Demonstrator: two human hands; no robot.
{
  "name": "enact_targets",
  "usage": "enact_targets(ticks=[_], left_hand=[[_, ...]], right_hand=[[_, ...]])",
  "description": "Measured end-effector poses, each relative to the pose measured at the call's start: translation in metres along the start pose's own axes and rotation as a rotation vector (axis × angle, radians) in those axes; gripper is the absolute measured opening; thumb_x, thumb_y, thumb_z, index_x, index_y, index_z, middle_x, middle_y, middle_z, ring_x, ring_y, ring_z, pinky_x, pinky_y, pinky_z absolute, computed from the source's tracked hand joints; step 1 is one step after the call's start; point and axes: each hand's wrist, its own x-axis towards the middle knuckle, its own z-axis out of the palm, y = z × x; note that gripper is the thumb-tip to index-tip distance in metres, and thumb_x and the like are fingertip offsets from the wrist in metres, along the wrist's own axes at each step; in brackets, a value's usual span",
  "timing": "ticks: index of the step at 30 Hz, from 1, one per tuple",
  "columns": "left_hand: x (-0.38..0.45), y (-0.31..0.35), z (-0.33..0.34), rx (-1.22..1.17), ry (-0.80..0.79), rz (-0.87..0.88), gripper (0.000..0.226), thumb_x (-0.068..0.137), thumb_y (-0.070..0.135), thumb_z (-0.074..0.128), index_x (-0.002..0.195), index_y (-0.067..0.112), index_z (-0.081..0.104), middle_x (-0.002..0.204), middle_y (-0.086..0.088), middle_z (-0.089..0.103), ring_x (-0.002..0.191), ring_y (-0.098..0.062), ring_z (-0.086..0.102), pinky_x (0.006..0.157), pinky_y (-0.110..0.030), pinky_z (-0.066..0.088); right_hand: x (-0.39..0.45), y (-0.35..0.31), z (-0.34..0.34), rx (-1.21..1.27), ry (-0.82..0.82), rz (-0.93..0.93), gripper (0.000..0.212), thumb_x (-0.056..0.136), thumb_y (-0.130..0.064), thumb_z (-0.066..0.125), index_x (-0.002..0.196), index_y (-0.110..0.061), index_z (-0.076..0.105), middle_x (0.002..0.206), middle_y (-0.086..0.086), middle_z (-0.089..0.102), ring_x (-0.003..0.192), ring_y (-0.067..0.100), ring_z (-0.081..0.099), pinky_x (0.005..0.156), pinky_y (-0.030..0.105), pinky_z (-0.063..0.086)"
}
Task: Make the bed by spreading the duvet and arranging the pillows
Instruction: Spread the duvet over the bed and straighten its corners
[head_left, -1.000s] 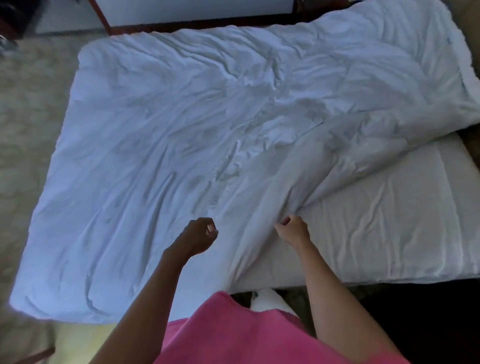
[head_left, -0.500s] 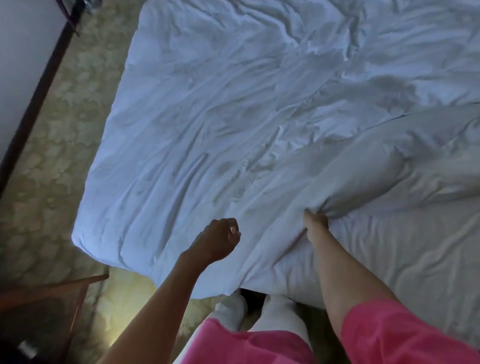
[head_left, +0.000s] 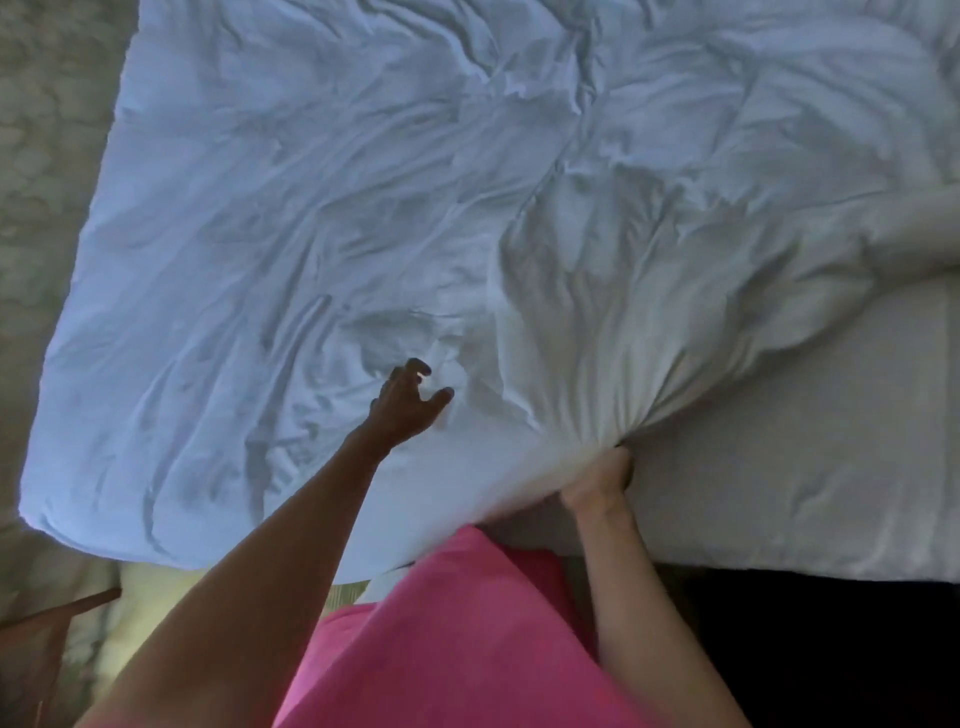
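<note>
My right hand (head_left: 602, 480) grips a bunched fold of the duvet (head_left: 363, 218) at the near edge, left hand (head_left: 408, 402) hovering spread-fingered above it; a one-sided pull could leave the right mattress (head_left: 805, 441) uncovered.

A single wide-angle view was taken from a camera worn on the person's head, aimed forward and steeply down. The bed (head_left: 779, 493) was seen from its near edge, close up, filling most of the frame. Both forearms were seen reaching away from the lens, with carpeted floor (head_left: 47, 156) along the left edge.
</note>
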Motion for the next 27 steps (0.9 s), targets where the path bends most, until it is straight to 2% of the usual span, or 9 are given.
enact_targets(ticks=[5,8,13,15,18,21,23,25,27], left_hand=[[0.019,-0.006,0.028,0.045,-0.115,-0.122,0.096,0.078,0.075,0.055,0.150,0.020,0.024,0.156,-0.008,0.029,0.144,-0.030,0.028,0.115,-0.053,0.025],[0.032,0.001,0.029,-0.158,-0.200,-0.122,0.110,0.070,0.085,0.049,0.153,0.020,0.018,0.150,-0.003,0.041,0.136,-0.026,0.041,0.113,-0.044,0.030],[0.011,0.038,0.013,-0.553,-0.502,-0.002,0.066,0.090,0.066,0.046,0.140,0.022,0.048,0.115,0.019,0.058,0.099,0.009,0.052,0.086,-0.010,0.040],[-0.009,0.038,0.008,-0.732,-0.439,-0.003,0.041,0.094,0.048,0.056,0.126,0.022,0.054,0.101,0.015,0.066,0.087,0.006,0.062,0.073,-0.009,0.049],[-0.044,0.025,0.007,-0.903,-0.413,0.033,0.025,0.095,0.019,0.062,0.120,0.020,0.059,0.112,0.000,0.071,0.103,-0.013,0.068,0.083,-0.022,0.056],[-0.070,0.038,0.005,-0.556,-0.614,0.238,0.030,0.092,0.011,0.064,0.121,0.016,0.060,0.112,0.001,0.069,0.098,-0.010,0.067,0.080,-0.017,0.053],[-0.080,0.056,0.003,-0.157,-0.824,0.471,0.028,0.089,0.006,0.062,0.117,0.012,0.062,0.100,0.003,0.067,0.085,-0.009,0.063,0.072,-0.016,0.048],[-0.089,0.068,0.001,0.131,-0.941,0.611,0.018,0.085,0.004,0.062,0.102,0.009,0.064,0.085,0.001,0.062,0.075,-0.013,0.057,0.067,-0.023,0.044],[-0.092,0.064,0.002,0.201,-0.998,0.629,0.015,0.083,0.006,0.065,0.083,0.021,0.063,0.072,0.007,0.059,0.064,-0.005,0.053,0.061,-0.020,0.040]], right_hand=[[-0.042,-0.015,-0.017,0.164,-0.087,-0.230,0.061,0.095,-0.050,0.029,0.140,-0.017,0.053,0.135,0.016,0.059,0.118,0.038,0.060,0.097,0.041,0.047],[-0.051,-0.016,-0.020,0.218,-0.158,-0.271,0.064,0.094,-0.056,0.035,0.142,-0.018,0.051,0.137,0.015,0.057,0.122,0.037,0.057,0.108,0.045,0.040],[-0.049,-0.003,-0.025,0.046,0.147,-0.356,0.060,0.093,-0.055,0.043,0.140,-0.018,0.052,0.137,0.012,0.058,0.122,0.031,0.058,0.105,0.044,0.044],[-0.046,-0.004,-0.021,-0.178,0.444,-0.387,0.056,0.093,-0.043,0.054,0.136,-0.007,0.050,0.138,0.017,0.055,0.120,0.030,0.057,0.099,0.042,0.049],[-0.053,-0.005,-0.008,-0.771,0.834,-0.367,0.065,0.088,-0.039,0.061,0.137,-0.003,0.038,0.140,0.023,0.043,0.125,0.039,0.047,0.103,0.045,0.043],[-0.072,-0.009,0.024,-0.894,0.544,-0.441,0.069,0.085,-0.063,0.053,0.130,-0.010,0.051,0.129,0.015,0.057,0.114,0.034,0.057,0.099,0.045,0.049],[-0.082,-0.008,0.050,-1.070,0.327,-0.272,0.100,0.072,-0.086,0.046,0.135,-0.008,0.051,0.135,0.013,0.057,0.119,0.031,0.057,0.102,0.046,0.048],[-0.090,-0.002,0.061,-1.428,0.375,-0.147,0.111,0.072,-0.085,0.050,0.147,-0.004,0.035,0.148,0.014,0.045,0.129,0.032,0.049,0.105,0.041,0.043],[-0.089,0.004,0.051,-1.689,0.557,-0.216,0.076,0.088,-0.061,0.055,0.139,-0.005,0.044,0.140,0.014,0.052,0.124,0.033,0.053,0.098,0.040,0.044]])
